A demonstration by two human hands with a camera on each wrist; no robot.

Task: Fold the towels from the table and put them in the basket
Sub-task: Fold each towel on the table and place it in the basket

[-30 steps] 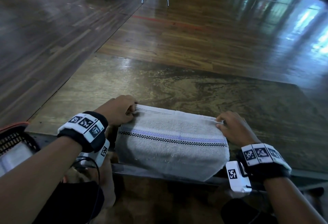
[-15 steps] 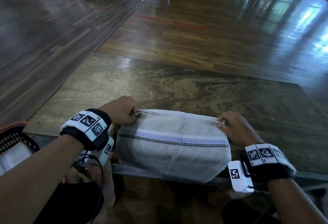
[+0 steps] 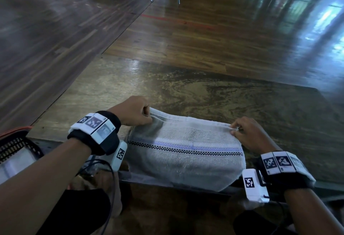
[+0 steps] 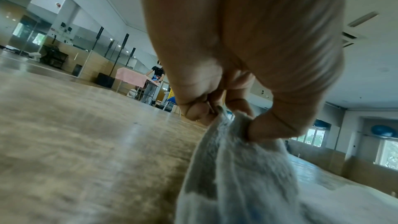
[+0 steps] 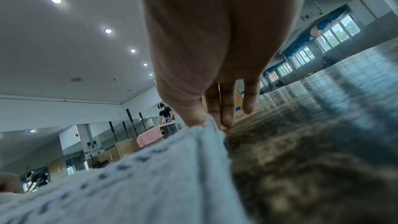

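Pinching the far edge of the grey striped towel, our left hand grips its 10 o'clock corner and our right hand nips its 2 o'clock corner between thumb and fingers. We see the towel doubled over, draped across the near edge of the table. A black mesh basket sits at 9 o'clock.

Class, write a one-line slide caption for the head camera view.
Left hand and right hand pinch the far corners of a folded striped towel at the table edge.
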